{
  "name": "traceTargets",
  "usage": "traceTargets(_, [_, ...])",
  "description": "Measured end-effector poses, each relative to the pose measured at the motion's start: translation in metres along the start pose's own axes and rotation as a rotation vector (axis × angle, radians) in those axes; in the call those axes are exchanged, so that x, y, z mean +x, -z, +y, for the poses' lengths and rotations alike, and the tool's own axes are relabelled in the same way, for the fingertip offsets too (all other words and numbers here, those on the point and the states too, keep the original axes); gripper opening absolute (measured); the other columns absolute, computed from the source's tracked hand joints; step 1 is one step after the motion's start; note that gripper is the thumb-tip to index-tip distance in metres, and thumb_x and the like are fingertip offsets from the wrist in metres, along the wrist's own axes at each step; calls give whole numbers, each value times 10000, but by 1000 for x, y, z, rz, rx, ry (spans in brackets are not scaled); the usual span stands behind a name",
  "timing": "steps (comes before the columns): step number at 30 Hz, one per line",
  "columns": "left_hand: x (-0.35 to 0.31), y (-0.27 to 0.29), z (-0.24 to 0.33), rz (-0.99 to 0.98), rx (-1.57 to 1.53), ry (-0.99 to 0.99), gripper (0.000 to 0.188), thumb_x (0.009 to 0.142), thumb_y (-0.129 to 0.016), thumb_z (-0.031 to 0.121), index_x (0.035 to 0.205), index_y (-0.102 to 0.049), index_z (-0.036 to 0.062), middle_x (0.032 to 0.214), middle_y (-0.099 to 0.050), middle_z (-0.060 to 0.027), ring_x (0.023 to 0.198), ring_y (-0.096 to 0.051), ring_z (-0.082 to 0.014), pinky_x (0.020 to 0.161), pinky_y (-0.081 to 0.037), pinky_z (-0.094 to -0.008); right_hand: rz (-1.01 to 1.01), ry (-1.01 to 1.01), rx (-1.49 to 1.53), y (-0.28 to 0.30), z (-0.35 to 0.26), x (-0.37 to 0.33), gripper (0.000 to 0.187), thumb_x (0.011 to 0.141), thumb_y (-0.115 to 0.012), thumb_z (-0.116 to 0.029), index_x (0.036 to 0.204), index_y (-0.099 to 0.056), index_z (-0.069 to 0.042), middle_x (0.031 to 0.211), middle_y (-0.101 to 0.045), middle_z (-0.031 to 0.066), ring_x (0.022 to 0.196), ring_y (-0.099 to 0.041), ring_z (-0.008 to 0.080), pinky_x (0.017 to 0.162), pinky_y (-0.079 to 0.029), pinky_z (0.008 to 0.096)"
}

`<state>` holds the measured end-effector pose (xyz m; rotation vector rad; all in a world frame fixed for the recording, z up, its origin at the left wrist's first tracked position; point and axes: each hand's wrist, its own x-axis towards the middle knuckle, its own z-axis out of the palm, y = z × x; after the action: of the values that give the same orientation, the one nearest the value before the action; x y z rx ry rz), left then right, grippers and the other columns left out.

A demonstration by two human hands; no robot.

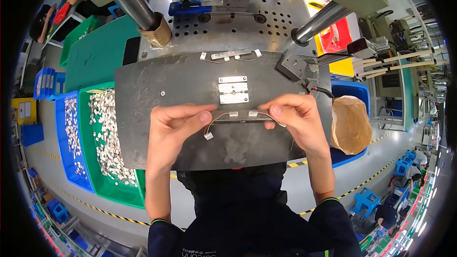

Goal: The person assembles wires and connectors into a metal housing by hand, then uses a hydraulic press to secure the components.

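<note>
While the left hand (178, 126) and right hand (300, 121) pinch a wired strip (242, 115) by its ends above the scuffed black table (135, 123), grey floor (302, 192) surrounds — strip tips finger-covered, distant people (386, 215) tiny.

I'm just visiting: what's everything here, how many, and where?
Worktop: one, dark grey, centre
Wired strip: one, greyish, above worktop
Second wired strip: one, silvery, worktop's far edge
Metal fixture: one, silver, worktop middle
Black box: one, black, worktop's far right
Perforated plate: one, silver, beyond worktop
Posts: two, silver, plate's sides
Near green bin: one, green, left of worktop
Long blue bin: one, blue, left of that
Small parts: uncountable, whitish, in those bins
Right blue bin: one, blue, right of worktop
Brown papery thing: one, brown, at that bin
Stools: several, blue, lower right
Left hand: one, bare, strip's left end
Right hand: one, bare, strip's right end
</note>
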<state>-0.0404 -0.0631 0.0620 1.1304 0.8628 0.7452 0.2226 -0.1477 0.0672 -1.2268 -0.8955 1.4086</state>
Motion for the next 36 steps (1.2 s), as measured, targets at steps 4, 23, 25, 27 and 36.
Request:
traceTargets(4, [-1, -1, 3, -15, -8, -22, 183, 929, -769, -19, 1106, -800, -55, 865, -761, -89, 800, -667, -112, 745, -526, -260, -12, 17, -8, 0, -2, 0, 229, 1020, -690, -127, 1087, -769, 78, 959, -783, 156, 744, -706, 160, 715, -558, 301])
traceTargets(23, [30, 20, -45, -382, 857, -675, 140, 836, -787, 63, 969, -795, 22, 1001, -761, -78, 981, -708, -253, 833, -598, -395, -197, 589, -995, 26, 55, 35, 180, 899, -768, -82, 1068, -765, -17, 975, -739, 96, 957, -681, 299, 870, -534, 407])
traceTargets(25, [66, 13, -40, -59, 1023, -732, 151, 874, -779, 108, 992, -793, 17, 1019, -762, -99, 985, -702, -290, 848, -587, -413, 66, 647, -1067, 25, 44, 75, 181, 948, -713, -102, 1102, -761, -20, 1054, -745, 120, 1046, -672, 328, 940, -512, 427])
traceTargets(27, [105, 8, -37, 5, 1044, -789, 160, 886, -765, 119, 1001, -791, 11, 1011, -765, -107, 981, -703, -305, 858, -584, -417, 224, 799, -1179, 25, 39, 110, 206, 937, -723, -93, 1122, -763, -12, 1082, -746, 121, 1075, -670, 313, 974, -494, 415])
traceTargets(36, [134, 15, -50, -60, 1108, -780, 152, 927, -710, 90, 1043, -778, 17, 1006, -744, -119, 951, -695, -323, 867, -570, -431, 36, 780, -1280, 32, 55, 134, 292, 845, -746, -1, 1134, -763, -36, 1089, -727, 96, 1045, -662, 298, 952, -489, 404])
